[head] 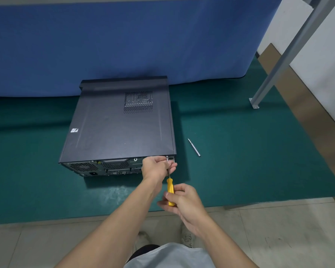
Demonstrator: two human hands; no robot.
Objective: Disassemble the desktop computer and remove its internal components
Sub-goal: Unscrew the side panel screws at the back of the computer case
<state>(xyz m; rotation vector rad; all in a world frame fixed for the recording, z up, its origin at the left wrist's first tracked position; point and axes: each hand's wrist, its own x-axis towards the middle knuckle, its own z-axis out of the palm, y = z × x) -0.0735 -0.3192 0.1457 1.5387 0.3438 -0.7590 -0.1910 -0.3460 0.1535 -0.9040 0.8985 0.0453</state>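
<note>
Cover-screw removal, early stage. Left hand [156, 168] pinches shaft of screwdriver [170, 188] at rear corner of computer [120, 122]; right hand [184, 202] grips its handle. Next: steady turning, probably.

Both bare forearms reach forward from the bottom of the view, the left arm [112, 219] stretched farther out and nearly straight, the right arm [220, 242] bent in closer to the body with its wrist angled leftward. The left grip [156, 168] shows its back, knuckles up, fingers curled, with thumb and fingertips pinching the thin shaft of a screwdriver [170, 187] near its tip. The right grip [184, 202] sits nearer and lower, apart from the left one, thumb on top and fingers wrapped round the screwdriver's yellow handle.
</note>
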